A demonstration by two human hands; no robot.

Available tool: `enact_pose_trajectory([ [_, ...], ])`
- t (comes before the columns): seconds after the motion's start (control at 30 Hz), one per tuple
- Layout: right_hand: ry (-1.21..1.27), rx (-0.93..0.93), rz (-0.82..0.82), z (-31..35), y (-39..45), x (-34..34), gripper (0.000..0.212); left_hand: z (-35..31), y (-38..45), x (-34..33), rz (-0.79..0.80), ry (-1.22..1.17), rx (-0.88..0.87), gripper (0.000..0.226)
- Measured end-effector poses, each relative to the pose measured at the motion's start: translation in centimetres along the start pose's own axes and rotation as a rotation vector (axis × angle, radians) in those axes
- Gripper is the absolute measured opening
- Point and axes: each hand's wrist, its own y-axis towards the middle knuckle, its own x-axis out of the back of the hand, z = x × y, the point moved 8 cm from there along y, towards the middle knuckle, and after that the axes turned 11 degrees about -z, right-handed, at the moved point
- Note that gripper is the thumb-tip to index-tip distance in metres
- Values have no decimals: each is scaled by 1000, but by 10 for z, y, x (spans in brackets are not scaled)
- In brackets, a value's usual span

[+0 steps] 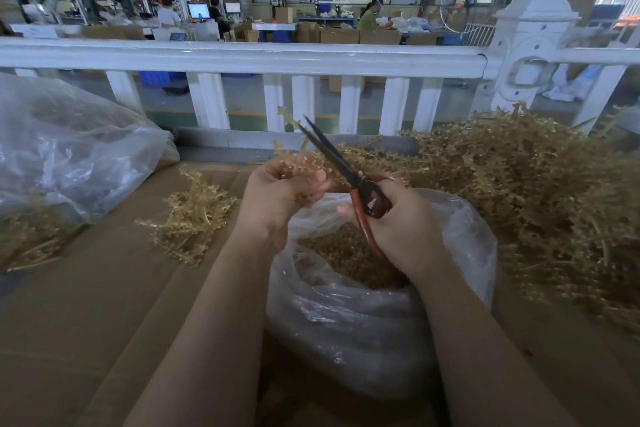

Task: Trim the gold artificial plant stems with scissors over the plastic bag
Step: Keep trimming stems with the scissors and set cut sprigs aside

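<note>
My left hand [280, 189] grips a gold artificial plant stem [294, 158] whose spiky tips stick up above my fingers. My right hand [398, 222] holds dark scissors with red handles [341, 163]. The blades point up and to the left, slightly apart, with their tips at the stem's upper branches. Both hands hover over an open clear plastic bag [349, 315] that holds gold cuttings [349, 253].
A big heap of gold stems [540, 201] lies to the right, and a small bunch [194, 215] to the left on the brown cardboard surface [86, 322]. Another clear bag [62, 146] sits at far left. A white railing [242, 57] runs across behind.
</note>
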Motion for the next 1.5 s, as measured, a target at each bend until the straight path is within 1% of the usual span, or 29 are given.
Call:
enact_pose_trajectory([
  [0.07, -94, 56, 1, 2, -1, 0, 41, -4, 2, 4, -24, -21, -18, 16],
  [0.13, -163, 107, -8, 5, -1, 0, 45, -6, 4, 7, -35, -42, -33, 22],
  [0.23, -182, 80, -7, 2, -1, 1, 57, -9, 4, 9, -48, -64, -55, 29],
  [0.3, -218, 90, -10, 3, -1, 3, 59, -10, 3, 8, -47, -70, -64, 22],
  [0.33, -242, 109, -9, 4, -1, 3, 59, -10, 3, 7, -45, -70, -67, 19],
  [0.43, -287, 150, -14, 7, -2, 4, 57, -11, 1, 4, -36, -74, -66, 25],
  [0.63, -302, 174, -27, 7, -2, 3, 52, -14, -2, 1, 2, -79, -92, 32],
  [0.67, -297, 180, -31, 8, -2, 3, 51, -15, -2, 2, -4, -84, -91, 31],
  [0.77, -312, 202, -39, 10, -2, 4, 36, -16, -3, 4, -26, -95, -92, 30],
  [0.87, -306, 214, -57, 10, -3, 4, 33, -17, -3, 5, -28, -101, -96, 32],
  [0.97, -285, 216, -65, 11, -4, 5, 32, -17, -2, 6, -40, -105, -87, 28],
  [1.07, -279, 197, -42, 9, -4, 2, 34, -16, -2, 7, -46, -100, -76, 17],
  [1.23, -289, 201, -22, 10, -5, 1, 36, -13, -2, 9, -28, -51, -59, 25],
  [1.3, -280, 233, -56, 15, -6, 5, 40, -11, -1, 10, -17, -24, -52, 24],
  [1.4, -266, 293, -143, 22, -9, 12, 41, -7, 1, 11, 7, 19, -45, 14],
  [1.5, -308, 269, -115, 20, -8, 11, 47, -6, 1, 11, 12, 73, -46, 11],
])
